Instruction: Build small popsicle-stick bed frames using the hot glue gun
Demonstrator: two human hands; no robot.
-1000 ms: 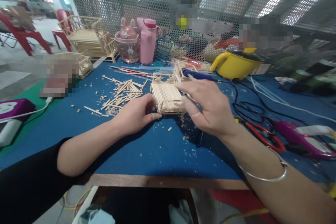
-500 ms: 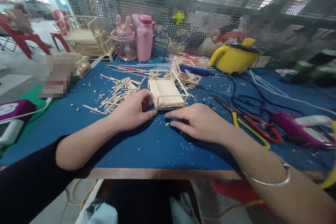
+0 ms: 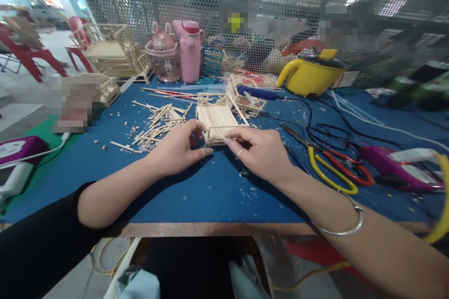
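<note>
A small furniture model of thin wooden sticks [image 3: 218, 117], with a slatted flat base and low rails, stands on the blue tabletop in front of me. My left hand [image 3: 184, 147] curls round its front left corner, index finger at the side and thumb low in front. My right hand [image 3: 261, 152] is at the front right, thumb and fingers pinched together against the front edge. Whatever lies between those right fingertips is hidden. A heap of loose sticks [image 3: 163, 124] lies left of the model. Just behind it sits a second stick model [image 3: 250, 105], with a blue-handled tool [image 3: 257, 92] resting on it.
Yellow-handled pliers [image 3: 315, 161], red-handled cutters [image 3: 351, 168], black cables [image 3: 329, 133] and a purple power strip [image 3: 396, 168] lie at right. Behind stand a yellow pot [image 3: 312, 77], a pink bottle [image 3: 190, 53] and a larger stick model [image 3: 108, 49]. Stick offcuts [image 3: 126, 145] are scattered at left.
My right hand has moved forward to the model's front edge and its fingers have closed. The small stick piece near its fingertips no longer shows. My left hand stays at the corner.
</note>
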